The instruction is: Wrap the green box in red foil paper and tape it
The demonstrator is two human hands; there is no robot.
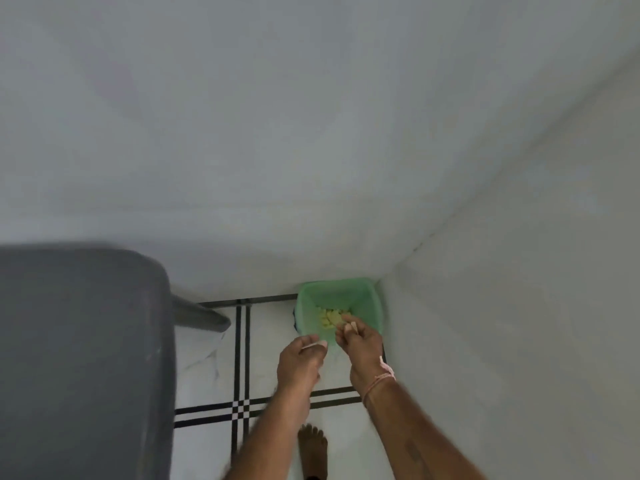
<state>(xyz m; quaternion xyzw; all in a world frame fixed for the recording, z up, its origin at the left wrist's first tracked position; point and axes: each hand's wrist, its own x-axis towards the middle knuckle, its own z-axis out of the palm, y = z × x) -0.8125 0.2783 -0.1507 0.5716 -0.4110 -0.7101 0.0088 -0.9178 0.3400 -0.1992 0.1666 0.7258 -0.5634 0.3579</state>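
Green box and red foil paper are both out of view, and nothing shows where they sit, so the wrapping itself cannot be judged. Pale walls (311, 133) meet in a corner, and a dark grey table (79, 358) fills the left side above a white tiled floor (207, 382) with black lines. Tucked into that corner, out of the walking path, stands a green bin (367, 299) with yellowish scraps (329, 318) at its bottom. Both hands hang over its mouth, likely to shed offcuts. The left hand (301, 360) has its fingers curled together at the near rim, the right hand (362, 341) bunches its fingertips above the scraps, and whether either pinches anything I cannot tell. A pale thread band (381, 379) circles the right wrist
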